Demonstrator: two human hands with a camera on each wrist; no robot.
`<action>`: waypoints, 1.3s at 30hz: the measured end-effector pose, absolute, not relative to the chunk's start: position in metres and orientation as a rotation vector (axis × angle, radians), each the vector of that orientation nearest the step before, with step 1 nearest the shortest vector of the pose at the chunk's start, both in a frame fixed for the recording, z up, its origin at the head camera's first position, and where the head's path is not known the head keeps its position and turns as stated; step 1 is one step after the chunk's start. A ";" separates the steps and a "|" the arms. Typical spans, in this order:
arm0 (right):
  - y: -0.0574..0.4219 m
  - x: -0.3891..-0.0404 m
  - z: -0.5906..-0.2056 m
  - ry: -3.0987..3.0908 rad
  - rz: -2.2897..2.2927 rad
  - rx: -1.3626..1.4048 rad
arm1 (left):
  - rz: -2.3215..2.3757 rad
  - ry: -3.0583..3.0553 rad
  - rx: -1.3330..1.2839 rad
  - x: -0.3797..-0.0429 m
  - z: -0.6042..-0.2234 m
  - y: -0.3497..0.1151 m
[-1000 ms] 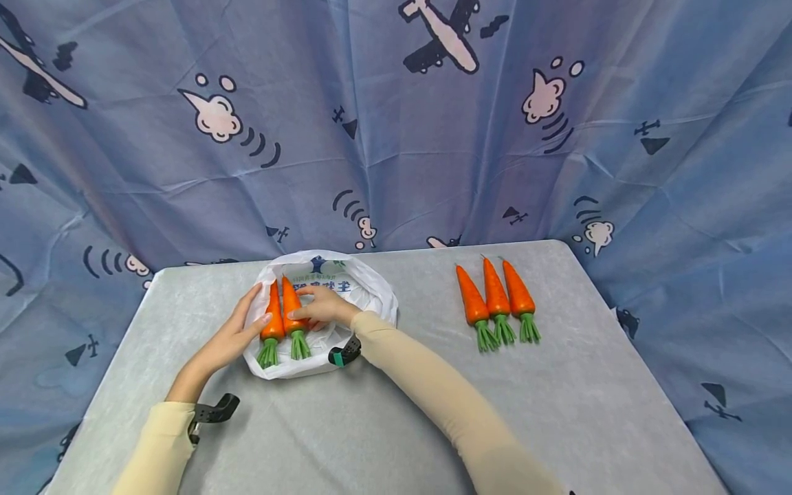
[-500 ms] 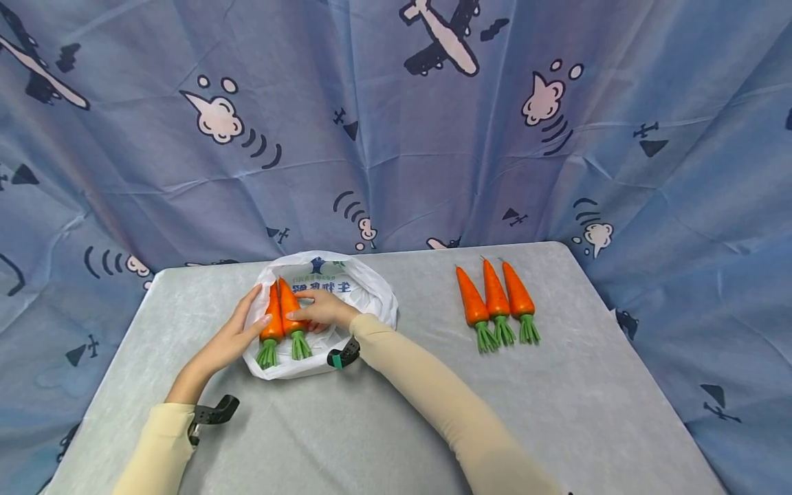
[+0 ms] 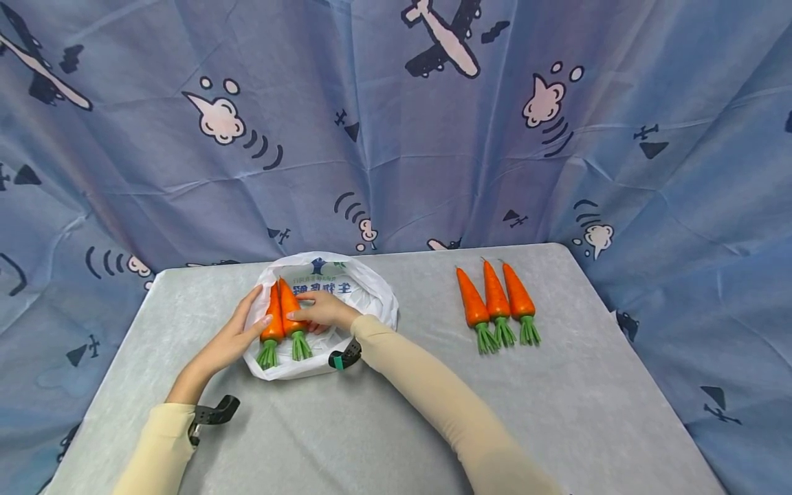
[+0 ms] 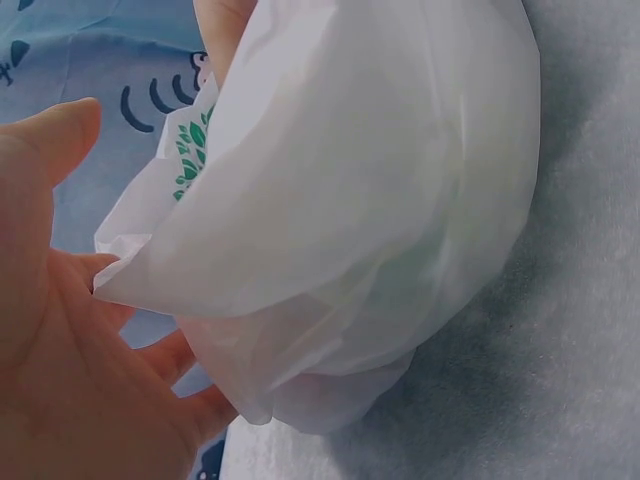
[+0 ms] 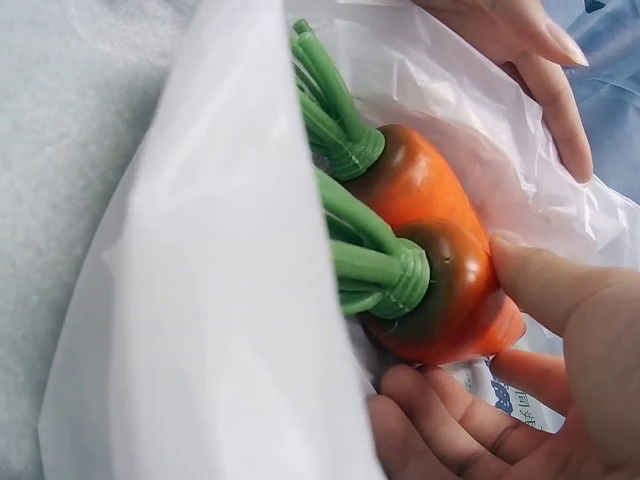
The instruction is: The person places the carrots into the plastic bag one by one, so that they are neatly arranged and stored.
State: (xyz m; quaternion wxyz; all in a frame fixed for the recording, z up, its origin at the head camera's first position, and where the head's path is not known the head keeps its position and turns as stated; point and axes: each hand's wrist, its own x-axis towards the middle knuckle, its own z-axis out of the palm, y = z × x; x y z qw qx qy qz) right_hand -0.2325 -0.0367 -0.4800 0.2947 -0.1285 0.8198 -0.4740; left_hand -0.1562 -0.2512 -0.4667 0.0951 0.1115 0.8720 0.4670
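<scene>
Two orange carrots with green stems lie side by side inside a white plastic bag [image 3: 382, 297] on the left of the table. My right hand [image 3: 326, 309] reaches into the bag and grips the right carrot [image 3: 289, 297] between thumb and fingers; the right wrist view shows the thumb on top of this carrot [image 5: 440, 290]. Against it lies the left carrot [image 3: 272, 326], also seen as the farther carrot [image 5: 410, 175] in that view. My left hand [image 3: 230, 338] rests at the bag's left side, fingers extended along the outside of the bag [image 4: 330, 200] and thumb apart.
Three more carrots [image 3: 496, 295] lie close together at the right of the grey-covered table [image 3: 594, 399]. A blue curtain [image 3: 396, 137] with airplane prints hangs behind the far edge.
The right hand has shifted the right carrot's tip slightly left, closer against the left carrot. The left hand and the three other carrots have stayed in place.
</scene>
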 end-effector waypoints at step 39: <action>0.028 -0.202 -0.437 2.235 -1.329 -0.611 | 1.394 2.593 0.323 -0.157 -0.466 -0.252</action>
